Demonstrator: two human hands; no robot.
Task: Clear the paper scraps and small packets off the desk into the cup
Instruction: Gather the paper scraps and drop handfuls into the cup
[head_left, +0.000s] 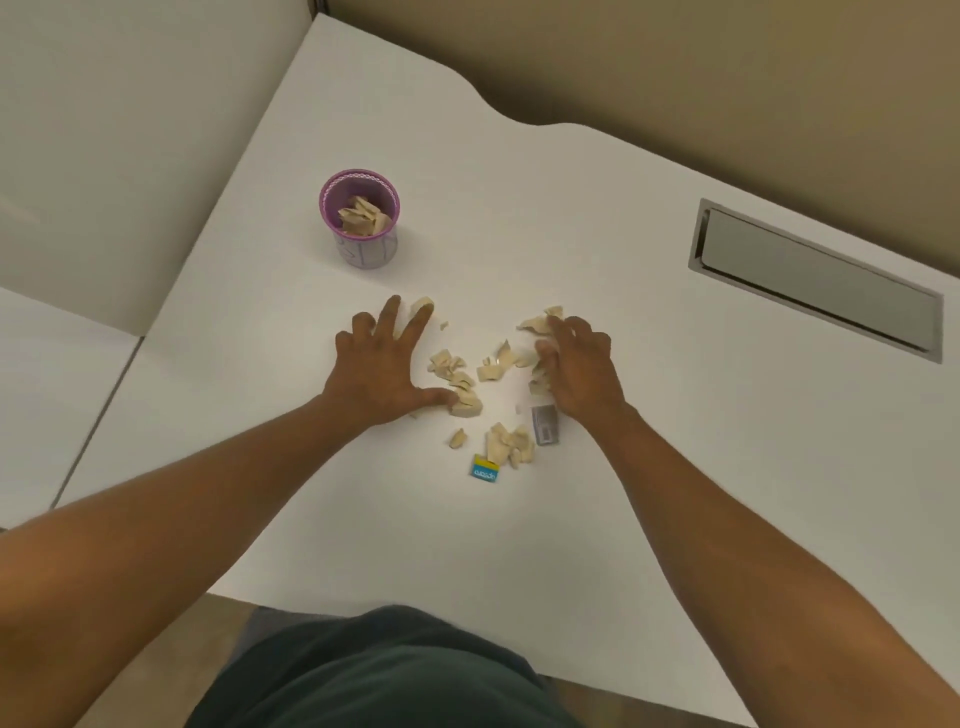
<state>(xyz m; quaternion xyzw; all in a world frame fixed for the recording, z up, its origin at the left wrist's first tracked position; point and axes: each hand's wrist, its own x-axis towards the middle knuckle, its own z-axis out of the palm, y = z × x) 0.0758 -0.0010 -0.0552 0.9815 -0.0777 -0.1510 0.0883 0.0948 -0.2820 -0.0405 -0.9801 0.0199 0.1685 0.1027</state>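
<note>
A purple mesh cup (359, 218) stands upright on the white desk (623, 467), with several beige paper scraps inside. More beige scraps (462, 379) lie scattered between my hands. My left hand (382, 364) rests flat on the desk, fingers spread, its thumb touching scraps at the pile's left side. My right hand (579, 369) is curled, fingers bent down over scraps at the pile's right side. A small blue and yellow packet (484, 470) lies nearest me. A grey packet (545, 425) lies just below my right hand.
A metal cable hatch (815, 280) is set into the desk at the right. Pale partition walls rise at the left and the back. The desk's curved far edge runs behind the cup.
</note>
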